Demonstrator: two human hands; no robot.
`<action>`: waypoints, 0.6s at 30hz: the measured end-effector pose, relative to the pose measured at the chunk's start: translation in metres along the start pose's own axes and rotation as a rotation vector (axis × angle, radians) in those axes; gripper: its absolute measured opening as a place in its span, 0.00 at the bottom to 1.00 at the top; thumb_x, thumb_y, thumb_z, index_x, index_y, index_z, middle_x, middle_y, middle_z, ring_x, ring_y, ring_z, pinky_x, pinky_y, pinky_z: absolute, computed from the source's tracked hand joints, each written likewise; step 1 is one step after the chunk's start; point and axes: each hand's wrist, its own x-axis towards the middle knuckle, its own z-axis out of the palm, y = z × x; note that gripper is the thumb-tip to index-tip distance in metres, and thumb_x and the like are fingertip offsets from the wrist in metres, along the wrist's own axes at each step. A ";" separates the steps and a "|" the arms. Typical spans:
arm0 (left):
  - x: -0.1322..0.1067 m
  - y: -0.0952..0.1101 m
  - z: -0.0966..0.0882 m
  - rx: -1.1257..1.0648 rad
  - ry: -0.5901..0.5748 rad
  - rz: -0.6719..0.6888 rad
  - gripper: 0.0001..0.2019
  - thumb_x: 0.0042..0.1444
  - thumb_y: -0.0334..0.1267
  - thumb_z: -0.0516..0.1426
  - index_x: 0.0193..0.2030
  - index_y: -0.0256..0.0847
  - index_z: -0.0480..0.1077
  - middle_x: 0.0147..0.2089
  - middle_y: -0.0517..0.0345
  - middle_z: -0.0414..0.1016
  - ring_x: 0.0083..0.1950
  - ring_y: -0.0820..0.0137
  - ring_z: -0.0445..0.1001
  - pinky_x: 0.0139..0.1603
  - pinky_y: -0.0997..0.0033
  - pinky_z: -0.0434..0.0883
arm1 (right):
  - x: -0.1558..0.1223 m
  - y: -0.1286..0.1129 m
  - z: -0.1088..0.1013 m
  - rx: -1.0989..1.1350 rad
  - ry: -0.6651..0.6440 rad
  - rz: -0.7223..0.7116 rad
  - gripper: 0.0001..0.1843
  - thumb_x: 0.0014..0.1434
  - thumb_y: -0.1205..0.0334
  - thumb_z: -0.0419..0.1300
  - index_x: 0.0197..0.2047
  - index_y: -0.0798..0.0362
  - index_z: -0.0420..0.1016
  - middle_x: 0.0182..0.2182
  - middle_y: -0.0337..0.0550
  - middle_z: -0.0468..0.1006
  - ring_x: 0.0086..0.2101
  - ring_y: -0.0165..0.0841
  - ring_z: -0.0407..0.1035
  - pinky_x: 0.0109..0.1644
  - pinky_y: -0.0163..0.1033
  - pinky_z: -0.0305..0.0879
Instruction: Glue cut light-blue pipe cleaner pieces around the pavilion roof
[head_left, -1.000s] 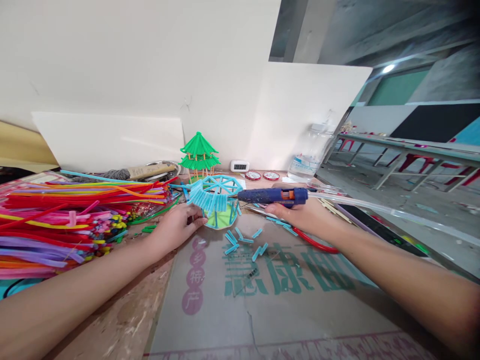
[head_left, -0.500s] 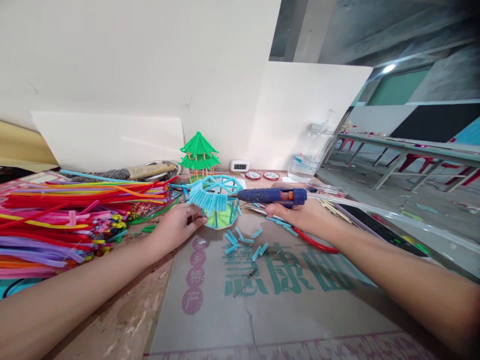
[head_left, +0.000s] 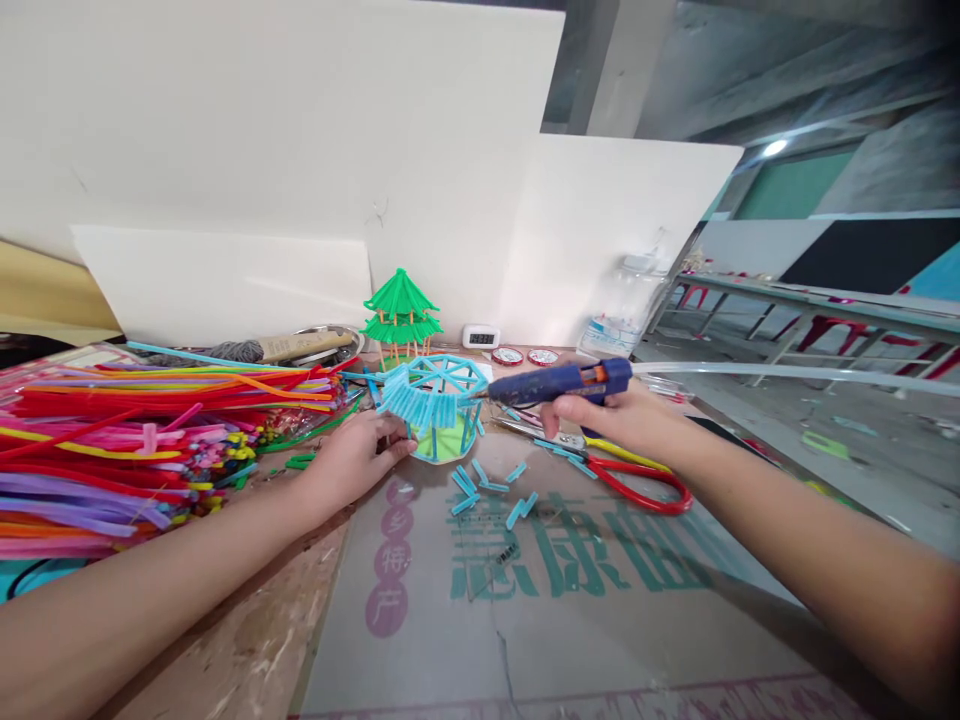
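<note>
My right hand [head_left: 611, 412] is wrapped round a dark blue hot glue gun [head_left: 559, 384], its nozzle pointing left. That nozzle is close to the edge of the blue strip roof on a small pavilion model [head_left: 421, 398]; whether they touch I cannot tell. The model has a round green base, blue posts and an open spoked frame on top, with strips covering the front left. At the base's left edge, the curled fingers of my left hand [head_left: 358, 450] grip the model. Short blue pipe-cleaner pieces [head_left: 491, 487] lie scattered in front of it.
Bundles of coloured pipe cleaners [head_left: 165, 410] fill the left side. Behind the model stand a green tiered pavilion [head_left: 403, 310] and a small digital clock [head_left: 481, 336]. Red-handled scissors [head_left: 645, 490] lie beneath my right arm. A clear plastic bottle [head_left: 615, 310] is at the back right.
My right hand has drawn the glue gun slightly right, away from the roof, and tilted it nozzle-down. More of the red scissors shows. My left hand stays at the model.
</note>
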 end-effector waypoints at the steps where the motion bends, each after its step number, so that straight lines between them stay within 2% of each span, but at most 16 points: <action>1: 0.000 0.000 0.000 0.002 0.001 0.007 0.15 0.63 0.43 0.51 0.29 0.40 0.69 0.32 0.56 0.74 0.36 0.66 0.71 0.36 0.70 0.62 | 0.001 0.002 -0.002 0.015 0.016 0.008 0.22 0.61 0.43 0.54 0.29 0.52 0.77 0.30 0.42 0.80 0.33 0.35 0.72 0.34 0.36 0.66; 5: 0.000 -0.002 0.003 0.003 0.004 0.025 0.15 0.64 0.44 0.51 0.30 0.40 0.69 0.32 0.55 0.73 0.38 0.66 0.71 0.37 0.69 0.62 | 0.011 0.008 -0.007 0.048 0.176 0.125 0.27 0.62 0.41 0.51 0.29 0.53 0.79 0.31 0.43 0.81 0.31 0.33 0.71 0.31 0.35 0.63; 9: 0.000 -0.003 0.006 0.038 0.003 0.006 0.15 0.64 0.44 0.51 0.30 0.39 0.69 0.32 0.54 0.73 0.37 0.65 0.70 0.38 0.69 0.63 | 0.038 0.024 -0.007 0.200 0.273 0.120 0.24 0.57 0.41 0.59 0.33 0.54 0.81 0.36 0.45 0.82 0.36 0.33 0.74 0.41 0.36 0.67; 10: 0.000 -0.002 0.006 0.043 0.008 0.001 0.15 0.64 0.45 0.51 0.30 0.39 0.69 0.33 0.54 0.73 0.37 0.65 0.70 0.38 0.68 0.63 | 0.047 0.031 -0.006 0.235 0.253 0.134 0.23 0.56 0.42 0.61 0.37 0.55 0.81 0.39 0.46 0.82 0.37 0.34 0.74 0.42 0.37 0.68; 13: 0.000 -0.002 0.006 0.026 0.013 0.003 0.15 0.64 0.44 0.51 0.31 0.39 0.70 0.34 0.53 0.73 0.38 0.64 0.70 0.39 0.68 0.63 | 0.075 0.052 -0.001 0.202 0.306 0.262 0.25 0.53 0.45 0.64 0.46 0.56 0.78 0.37 0.47 0.83 0.31 0.33 0.73 0.34 0.37 0.68; 15: 0.000 -0.002 0.006 0.009 0.009 0.007 0.15 0.64 0.44 0.50 0.31 0.39 0.70 0.34 0.53 0.74 0.39 0.64 0.70 0.39 0.68 0.63 | 0.094 0.066 0.001 0.079 0.262 0.311 0.24 0.53 0.47 0.65 0.47 0.55 0.78 0.39 0.46 0.82 0.32 0.33 0.73 0.34 0.36 0.68; 18: 0.000 -0.001 0.006 0.003 0.012 0.003 0.15 0.64 0.44 0.51 0.30 0.39 0.69 0.34 0.54 0.73 0.39 0.64 0.70 0.38 0.68 0.62 | 0.120 0.084 0.009 0.026 0.238 0.340 0.19 0.52 0.53 0.67 0.43 0.56 0.80 0.38 0.46 0.82 0.35 0.33 0.73 0.36 0.34 0.68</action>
